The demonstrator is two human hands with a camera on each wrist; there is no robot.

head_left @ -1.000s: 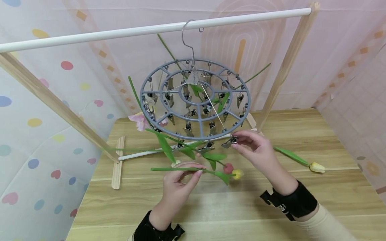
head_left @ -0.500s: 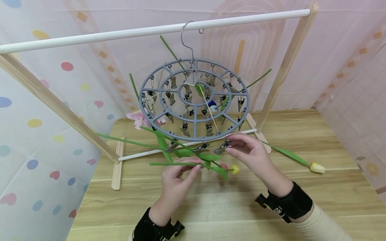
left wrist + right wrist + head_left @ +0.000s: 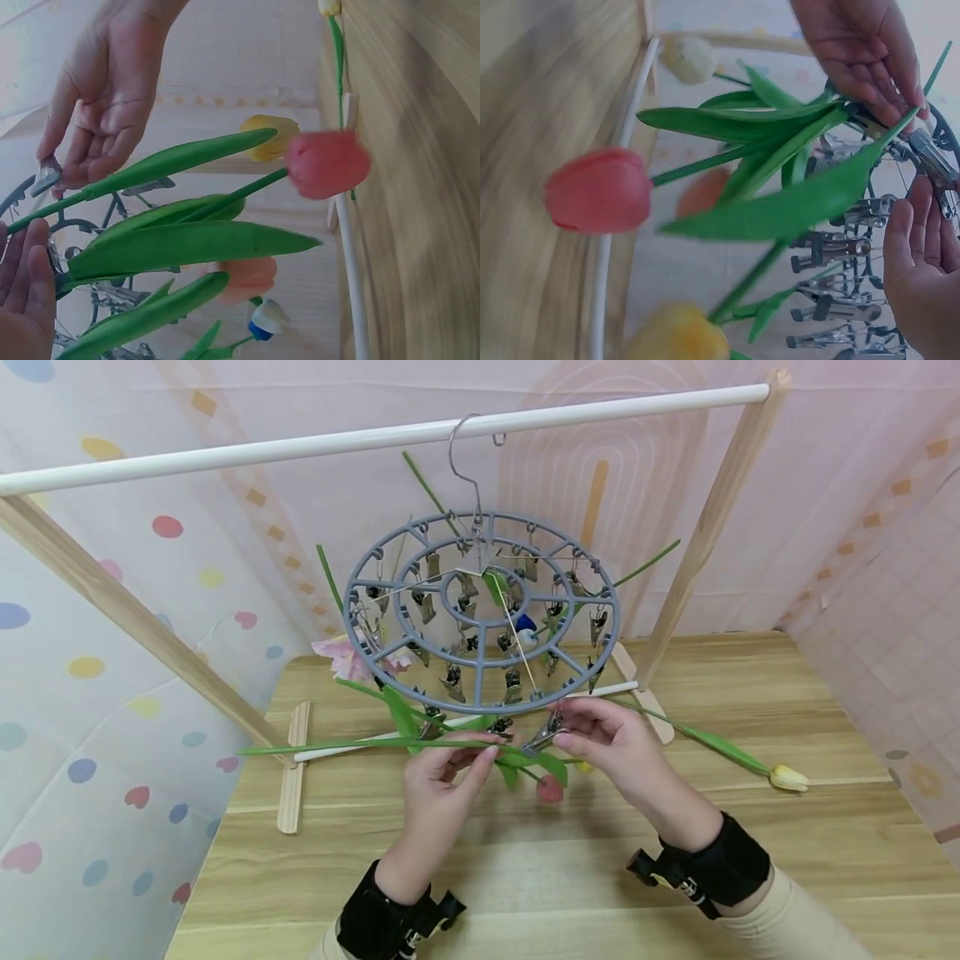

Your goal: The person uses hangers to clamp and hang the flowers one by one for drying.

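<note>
A grey round clip hanger (image 3: 592, 635) hangs by its hook from a white rod (image 3: 300, 442). My left hand (image 3: 486, 753) pinches the long green stem (image 3: 330, 747) of a red tulip (image 3: 550, 789) just under the hanger's front rim. The stem lies level, with the flower head drooping right. My right hand (image 3: 564, 733) pinches a metal clip (image 3: 542, 737) on the front rim, right beside the stem. The left wrist view shows the red tulip (image 3: 326, 163) and my right hand (image 3: 105, 112) at the clip (image 3: 45, 178). In the right wrist view the red tulip (image 3: 600, 189) is blurred.
Other flowers hang from the hanger: a pink one (image 3: 347, 662) at its left, a blue-white one (image 3: 526, 627) in the middle, a yellow one (image 3: 270, 139) behind the red. A pale yellow tulip (image 3: 789, 777) lies on the wooden table (image 3: 825, 852). Wooden frame legs (image 3: 127, 610) stand on both sides.
My left hand has lifted the tulip stem up to the hanger's front rim and shifted it left. My right hand has moved left and a little down with the clip.
</note>
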